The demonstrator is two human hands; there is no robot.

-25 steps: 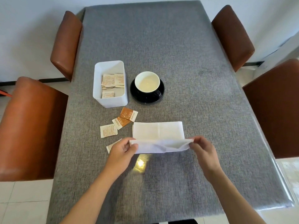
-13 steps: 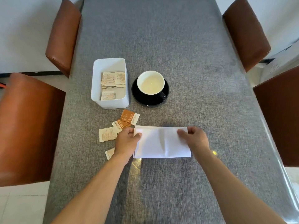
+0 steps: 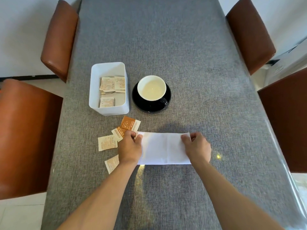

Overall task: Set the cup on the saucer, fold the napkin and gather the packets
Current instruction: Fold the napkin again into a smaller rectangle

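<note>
The napkin [image 3: 163, 148] lies flat on the grey tablecloth [image 3: 166, 47], right in front of the person, a white rectangle with its long axis running left to right. It looks already doubled over: a straight near edge, a faint crease down its middle, the far corners just a touch ragged. Both hands sit on it, one at each short end, so neither has any reach to make. The left hand [image 3: 130, 147] has its fingers curled at the far left corner, thumb and fingertips pinching the edge there. The right hand [image 3: 196, 147] mirrors it at the far right corner, fingers curled and nipping that corner too. My read: the next fold would bring one short end across to the other, and the hands are placed for either.

Just left of the napkin, loose packets are scattered: an orange packet [image 3: 130, 126] almost touching the left knuckles, a pale packet [image 3: 107, 143] beside it, another pale one [image 3: 112, 164] by the left wrist. Further back, the white bin [image 3: 108, 110] holds more packets, and beside it the cup [image 3: 152, 87] stands on the black saucer [image 3: 167, 97]. That part looks done; the gathering does not.
</note>
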